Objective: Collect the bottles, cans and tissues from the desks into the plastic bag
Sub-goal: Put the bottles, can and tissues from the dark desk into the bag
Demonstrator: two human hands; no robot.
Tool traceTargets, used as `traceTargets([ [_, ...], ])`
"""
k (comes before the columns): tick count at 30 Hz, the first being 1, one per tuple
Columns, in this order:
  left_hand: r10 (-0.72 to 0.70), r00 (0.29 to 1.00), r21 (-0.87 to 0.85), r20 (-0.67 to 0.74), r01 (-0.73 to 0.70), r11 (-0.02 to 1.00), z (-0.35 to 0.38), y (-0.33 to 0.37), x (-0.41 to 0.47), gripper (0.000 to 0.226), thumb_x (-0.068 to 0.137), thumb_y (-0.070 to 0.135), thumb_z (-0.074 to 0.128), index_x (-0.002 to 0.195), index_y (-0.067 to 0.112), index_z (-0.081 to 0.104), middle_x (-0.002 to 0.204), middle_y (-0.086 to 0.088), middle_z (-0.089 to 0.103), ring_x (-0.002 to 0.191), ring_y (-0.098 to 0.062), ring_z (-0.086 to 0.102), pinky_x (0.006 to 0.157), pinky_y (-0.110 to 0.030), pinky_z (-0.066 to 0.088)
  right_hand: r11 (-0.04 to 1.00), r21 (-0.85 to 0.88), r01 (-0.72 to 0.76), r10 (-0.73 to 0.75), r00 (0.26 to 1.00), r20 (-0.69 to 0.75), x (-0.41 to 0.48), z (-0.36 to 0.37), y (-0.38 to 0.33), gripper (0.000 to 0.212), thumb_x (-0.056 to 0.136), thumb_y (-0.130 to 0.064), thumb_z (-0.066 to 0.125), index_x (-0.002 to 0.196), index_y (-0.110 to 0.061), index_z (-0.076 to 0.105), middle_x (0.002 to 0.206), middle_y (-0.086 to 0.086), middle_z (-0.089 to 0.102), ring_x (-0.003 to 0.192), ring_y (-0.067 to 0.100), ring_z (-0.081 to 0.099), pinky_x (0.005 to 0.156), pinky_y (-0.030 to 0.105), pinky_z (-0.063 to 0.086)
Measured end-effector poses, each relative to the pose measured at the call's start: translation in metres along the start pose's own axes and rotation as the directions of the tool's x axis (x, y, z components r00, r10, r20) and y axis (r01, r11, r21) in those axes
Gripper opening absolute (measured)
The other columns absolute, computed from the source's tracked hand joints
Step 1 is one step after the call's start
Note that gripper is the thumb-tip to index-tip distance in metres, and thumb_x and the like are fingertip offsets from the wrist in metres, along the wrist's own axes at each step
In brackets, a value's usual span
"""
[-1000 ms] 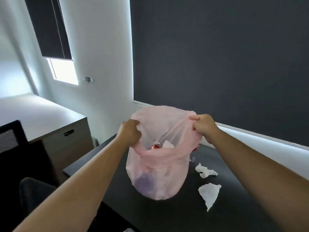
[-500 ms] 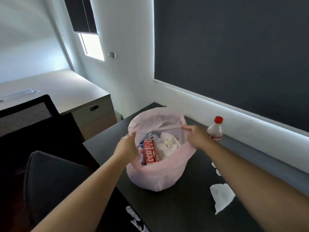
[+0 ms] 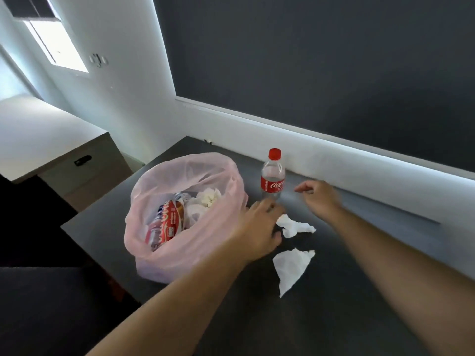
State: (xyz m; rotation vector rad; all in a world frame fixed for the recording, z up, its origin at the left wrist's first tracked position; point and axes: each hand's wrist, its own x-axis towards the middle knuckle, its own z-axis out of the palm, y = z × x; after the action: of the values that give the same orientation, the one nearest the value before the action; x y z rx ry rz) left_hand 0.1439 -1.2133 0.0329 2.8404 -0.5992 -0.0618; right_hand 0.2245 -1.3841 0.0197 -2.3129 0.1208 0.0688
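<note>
A pink plastic bag (image 3: 218, 237) sits open on the dark desk (image 3: 334, 317), with a red can (image 3: 168, 222), a bottle and crumpled tissues inside. An empty clear bottle (image 3: 273, 176) with a red cap and red label stands upright by the wall. A crumpled tissue (image 3: 295, 226) lies just right of my left hand (image 3: 257, 227), which hovers with relaxed fingers between the bag and that tissue. A flatter tissue (image 3: 291, 268) lies nearer me. My right hand (image 3: 320, 199) hangs loosely curled and empty, just right of the bottle.
A white ledge (image 3: 334, 155) under a dark wall panel runs along the desk's far edge. A light wooden desk (image 3: 51, 140) with a drawer stands to the left. A dark chair (image 3: 51, 304) is at the lower left.
Both hands have let go of the bag's rim; the bag now rests open on the desk. The hands have moved right, toward the bottle and tissues.
</note>
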Motion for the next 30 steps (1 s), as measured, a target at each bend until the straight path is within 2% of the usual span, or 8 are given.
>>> traceTargets([
  [3,0.038,0.945,0.004,0.326,-0.042,0.999,0.063,0.007,0.002,0.066,0.087,0.031,0.059,0.145,0.033,0.027,0.155,-0.002,0.019,0.134,-0.027,0.035,0.108,-0.046,0.035,0.994,-0.104,-0.044,0.061,0.984,0.165,-0.001,0.015,0.045,0.044,0.085,0.002,0.044,0.120,-0.017,0.062,0.100,0.004,0.066,0.064,0.012,0.055,0.058,0.022,0.043],
  [6,0.038,0.887,-0.008,0.461,-0.039,0.999,0.102,0.002,-0.007,0.066,0.090,0.029,0.055,0.147,0.035,0.024,0.159,-0.001,0.008,0.134,-0.030,0.033,0.106,-0.048,0.033,0.939,-0.334,0.084,0.012,0.962,0.274,0.003,0.039,0.077,0.057,0.085,-0.004,0.049,0.136,-0.031,0.049,0.145,0.002,0.043,0.126,0.022,0.048,0.104,0.032,0.041],
  [10,0.027,0.887,-0.022,0.461,-0.019,1.000,0.125,-0.002,-0.006,0.051,0.092,0.020,0.050,0.141,0.029,0.038,0.147,0.002,0.034,0.126,-0.025,0.039,0.101,-0.043,0.039,0.846,-0.501,0.184,0.039,0.915,0.402,0.006,0.065,0.092,0.061,0.091,-0.012,0.046,0.143,-0.042,0.033,0.160,-0.004,0.010,0.141,0.031,0.024,0.113,0.044,0.031],
  [14,-0.201,0.787,0.035,0.584,0.222,0.974,0.124,-0.008,0.007,0.029,0.094,0.011,0.049,0.120,0.010,0.061,0.108,-0.007,0.061,0.118,-0.027,0.054,0.097,-0.036,0.043,0.810,-0.545,0.216,0.042,0.906,0.422,0.002,0.075,0.107,0.056,0.090,-0.004,0.042,0.138,-0.034,0.045,0.147,0.001,0.038,0.129,0.029,0.041,0.108,0.039,0.038],
  [20,-0.048,0.957,-0.081,0.288,0.074,0.994,0.072,-0.014,0.001,0.022,0.090,0.017,0.051,0.105,0.012,0.067,0.108,-0.008,0.063,0.099,-0.024,0.059,0.088,-0.033,0.048,0.945,-0.326,0.034,0.023,0.986,0.167,0.001,0.060,0.091,0.026,0.085,-0.006,0.051,0.095,-0.015,0.074,0.105,0.008,0.069,0.098,0.025,0.063,0.084,0.029,0.048],
  [23,-0.045,0.997,-0.158,-0.058,0.036,0.987,0.008,-0.014,0.010,0.014,0.088,0.023,0.056,0.097,0.015,0.062,0.098,0.002,0.058,0.083,-0.012,0.052,0.075,-0.021,0.043,0.974,-0.196,0.113,-0.121,0.992,-0.031,0.005,0.043,0.040,0.014,0.084,-0.009,0.053,0.082,-0.009,0.067,0.086,0.011,0.066,0.076,0.024,0.057,0.061,0.028,0.040],
  [26,-0.130,0.906,-0.220,-0.404,0.042,0.975,-0.049,-0.038,0.008,0.003,0.082,0.013,0.059,0.083,0.011,0.061,0.080,0.006,0.050,0.069,-0.009,0.045,0.061,-0.015,0.032,0.957,-0.128,0.261,-0.285,0.930,-0.230,0.002,0.028,-0.032,0.010,0.084,-0.010,0.053,0.078,-0.005,0.059,0.078,0.007,0.054,0.071,0.021,0.050,0.061,0.027,0.033],
  [30,-0.295,0.770,-0.231,-0.566,0.196,0.953,-0.093,-0.091,-0.012,0.008,0.076,0.007,0.055,0.076,0.009,0.062,0.075,0.001,0.056,0.064,-0.014,0.048,0.059,-0.019,0.042,0.883,-0.012,0.470,-0.454,0.844,-0.285,-0.006,0.036,-0.114,0.010,0.081,-0.005,0.054,0.079,-0.002,0.063,0.082,0.007,0.057,0.073,0.019,0.051,0.061,0.023,0.035],
])
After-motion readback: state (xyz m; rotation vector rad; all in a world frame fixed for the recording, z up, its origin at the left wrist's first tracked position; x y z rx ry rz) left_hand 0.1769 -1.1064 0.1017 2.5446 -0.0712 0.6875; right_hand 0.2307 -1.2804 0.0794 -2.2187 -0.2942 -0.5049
